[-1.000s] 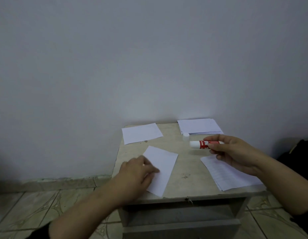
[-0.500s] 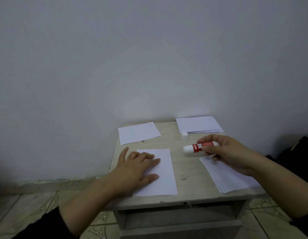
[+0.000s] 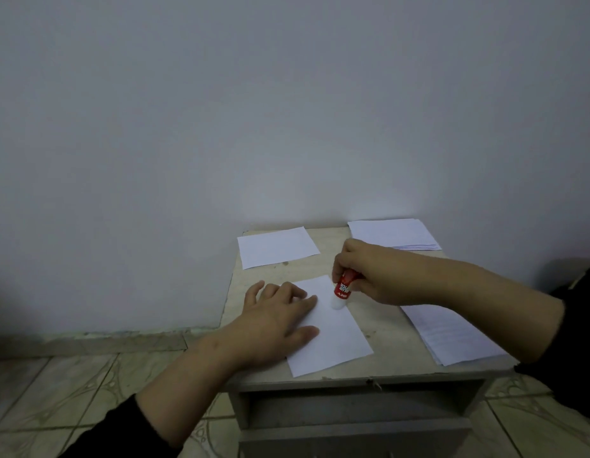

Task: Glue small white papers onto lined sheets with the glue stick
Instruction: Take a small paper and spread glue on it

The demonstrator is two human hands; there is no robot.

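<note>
- While the right hand (image 3: 376, 276) grips the red-and-white glue stick (image 3: 342, 290) with curled fingers, the stick tilts down and its white tip touches the small white paper sheet (image 3: 333, 332) just below the grip.
- Left of that grip, the left hand (image 3: 274, 320) presses flat on the same sheet, fingers straight and spread, holding nothing.
- Below the right forearm, a stack of lined sheets (image 3: 452, 335) lies at the edge of the worn beige stone-topped table (image 3: 379, 325).
- Beyond the grip, against the wall, lie another white sheet (image 3: 277, 246) to the left and a pile of white papers (image 3: 393, 233) to the right.
</note>
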